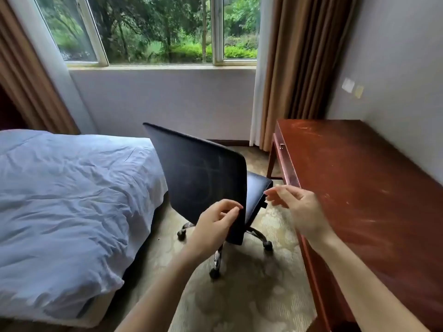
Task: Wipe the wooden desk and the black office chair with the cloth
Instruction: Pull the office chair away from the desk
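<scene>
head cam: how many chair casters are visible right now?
3. Bed-side caster near the bed; desk-side caster toward the desk; nearest caster closest to the camera. Others may be hidden behind the backrest.

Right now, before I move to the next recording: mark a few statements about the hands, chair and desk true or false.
1. The right hand holds a cloth. False: it holds nothing.
2. The chair stands between the bed and the desk. True.
3. The chair is tucked under the desk. False: it stands beside it on the carpet.
4. The left hand is at the edge of the backrest. True.
</scene>
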Motion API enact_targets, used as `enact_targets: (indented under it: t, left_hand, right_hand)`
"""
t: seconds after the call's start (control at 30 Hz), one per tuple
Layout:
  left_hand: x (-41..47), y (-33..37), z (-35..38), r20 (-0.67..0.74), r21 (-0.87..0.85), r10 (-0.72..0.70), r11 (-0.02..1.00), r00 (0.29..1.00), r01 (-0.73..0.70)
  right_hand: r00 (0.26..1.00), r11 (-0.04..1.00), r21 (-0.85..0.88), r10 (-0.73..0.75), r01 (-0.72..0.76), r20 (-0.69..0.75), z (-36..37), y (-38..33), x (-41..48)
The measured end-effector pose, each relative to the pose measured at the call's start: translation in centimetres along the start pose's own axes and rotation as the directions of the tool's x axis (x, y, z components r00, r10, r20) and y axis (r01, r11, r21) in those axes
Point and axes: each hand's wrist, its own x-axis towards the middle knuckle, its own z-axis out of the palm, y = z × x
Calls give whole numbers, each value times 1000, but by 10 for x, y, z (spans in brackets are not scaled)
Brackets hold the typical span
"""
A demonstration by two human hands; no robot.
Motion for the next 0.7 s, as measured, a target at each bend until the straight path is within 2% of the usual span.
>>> enact_targets:
  t: [0.1, 0.17, 0.37, 0.43, 0.5, 0.63, 0.7]
  left_hand:
    - [51, -21, -6, -46, 190, 67, 980, 997, -57]
    - [93, -34, -14, -15, 354, 117, 929, 993, -104]
    - [195, -59, -41, 135, 710, 236, 655, 962, -260]
    - [218, -66, -49, 183, 782, 266, 544, 946, -305]
    - [238, -76, -55, 225, 807, 288, 480, 931, -343]
    - [254, -99, -61, 216, 784, 329, 503, 919, -364]
    - [255, -110, -65, 202, 774, 389, 499, 899, -390]
  right_hand:
    - [999, 996, -86, 22, -19, 32, 25, 20, 40]
    - [998, 995, -88, 47, -43, 42, 50, 38, 70]
    - [997, 956, -287, 49, -64, -59, 101, 66, 146]
    - [995, 929, -360, 59, -84, -79, 115, 71, 164]
    - [995, 874, -478, 55, -86, -79, 127, 77, 182]
    - [995, 753, -653, 95, -82, -16, 142, 85, 195]
    - [994, 732, -673, 98, -105, -49, 148, 87, 194]
